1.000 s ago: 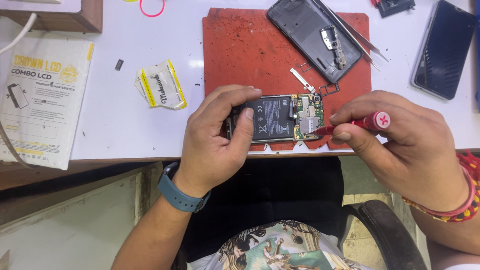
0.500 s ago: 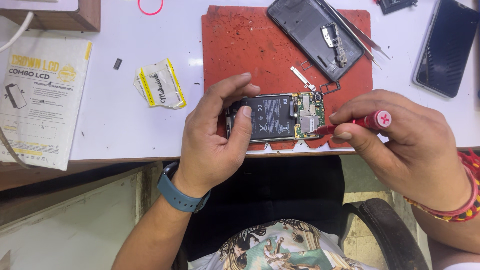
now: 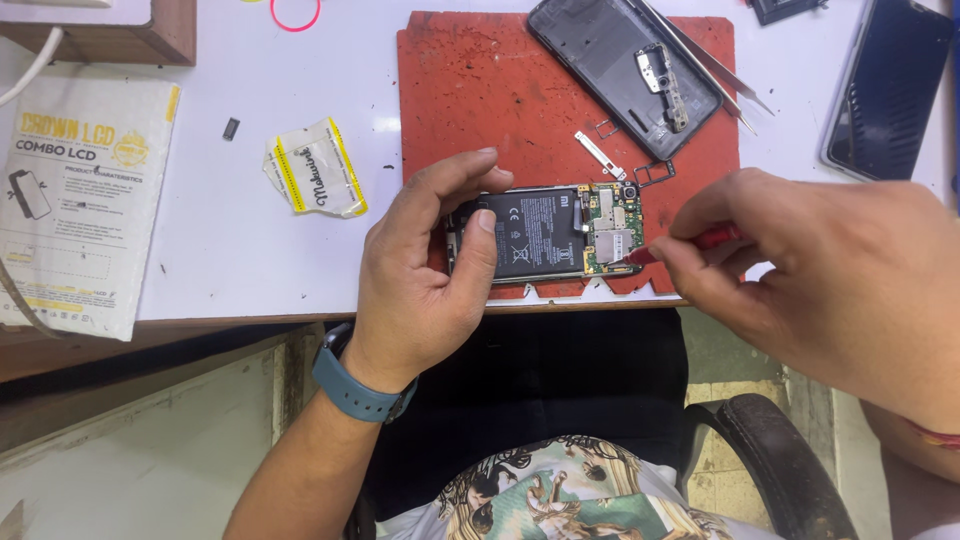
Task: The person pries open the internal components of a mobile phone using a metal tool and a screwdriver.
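An opened phone (image 3: pixel 560 232) with its black battery and green circuit board showing lies on a red work mat (image 3: pixel 480 90) at the table's front edge. My left hand (image 3: pixel 425 270) grips the phone's left end, thumb on the battery. My right hand (image 3: pixel 810 270) holds a red-handled screwdriver (image 3: pixel 690 243), and its tip touches the circuit board at the phone's right end. Most of the handle is hidden inside my fingers.
A dark phone back cover (image 3: pixel 620 60) and metal tweezers (image 3: pixel 715 65) lie on the mat's far side. Small metal parts (image 3: pixel 600 152) sit near the phone. A black screen panel (image 3: pixel 885 85) lies at right. A torn wrapper (image 3: pixel 315 170) and a white spare-part packet (image 3: pixel 85 200) lie at left.
My right hand has rolled over the screwdriver, now covering most of its handle. My left index finger has lifted off the phone's top edge. The phone stays in place.
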